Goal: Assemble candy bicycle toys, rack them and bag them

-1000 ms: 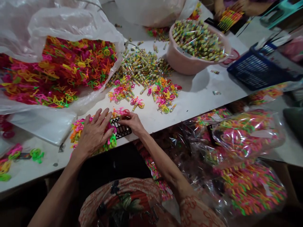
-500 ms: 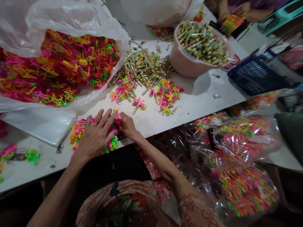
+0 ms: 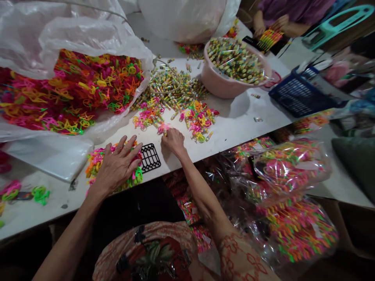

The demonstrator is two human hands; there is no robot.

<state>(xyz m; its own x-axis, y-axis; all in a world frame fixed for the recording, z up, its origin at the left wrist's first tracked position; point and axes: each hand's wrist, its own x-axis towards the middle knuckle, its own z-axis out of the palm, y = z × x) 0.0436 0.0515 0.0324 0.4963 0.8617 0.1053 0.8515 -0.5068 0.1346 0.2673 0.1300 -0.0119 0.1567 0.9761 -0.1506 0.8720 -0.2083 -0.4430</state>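
My left hand [image 3: 120, 164] lies spread, palm down, on a cluster of pink, orange, yellow and green plastic toys [image 3: 95, 162]. Those toys sit at the left part of a black lattice rack [image 3: 151, 157], whose right part shows bare openings. To the right of the rack, my right hand [image 3: 175, 142] has its fingers closed at a small pink plastic toy [image 3: 163, 128] on the white table; the fingers hide most of it. Just beyond are two small piles of similar bright toys, a left pile [image 3: 149, 113] and a right pile [image 3: 199, 120], some with short patterned tubes.
A large plastic bag [image 3: 96, 89] of loose toys stands left, beside flat clear bags [image 3: 51, 154]. Behind lie heaped tubes [image 3: 168, 84] and a pink basin [image 3: 222, 84] full of tubes. A blue basket [image 3: 295, 93], packed bags [image 3: 301, 218] and another person's hands [image 3: 279, 24] are right.
My right hand has moved from the rack up and right to the pink toy on the table, uncovering the rack's right part. My left hand stays on the cluster. The view has shifted slightly.
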